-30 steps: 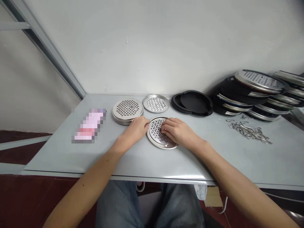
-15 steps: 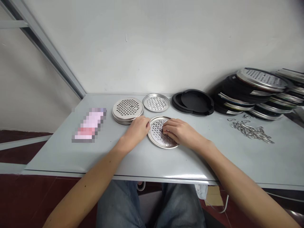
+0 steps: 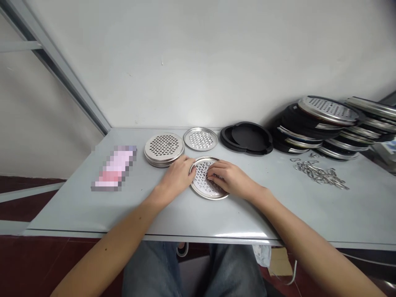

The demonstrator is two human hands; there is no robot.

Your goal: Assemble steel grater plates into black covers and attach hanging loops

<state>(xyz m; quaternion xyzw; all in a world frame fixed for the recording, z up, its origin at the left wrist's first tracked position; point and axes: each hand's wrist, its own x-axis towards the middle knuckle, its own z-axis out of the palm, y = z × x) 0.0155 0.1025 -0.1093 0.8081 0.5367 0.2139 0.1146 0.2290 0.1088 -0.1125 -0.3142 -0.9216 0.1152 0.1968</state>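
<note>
A round metal grater plate [image 3: 204,185] with a raised rim lies on the table in front of me. My left hand [image 3: 179,175] is closed on the left edge of this plate, thumb at the rim. Bent over the plate's right part, my right hand [image 3: 227,177] has its fingers curled together at the holes; anything between its fingertips is hidden. Just beyond my left hand stands a stack of slotted metal discs [image 3: 163,147]. Behind the plate lies another grater plate [image 3: 201,139].
Black round trays [image 3: 252,138] lie by the wall. Tall piles of discs and black holders [image 3: 309,123] lean at the right, with a heap of metal clips [image 3: 321,174] before them. A pixelated phone-like object [image 3: 114,169] lies left on the grey table [image 3: 93,206].
The camera view has shifted slightly. My left hand's fingers now reach further over the plate's rim. My right hand stays over the plate, its fingers slightly shifted.
</note>
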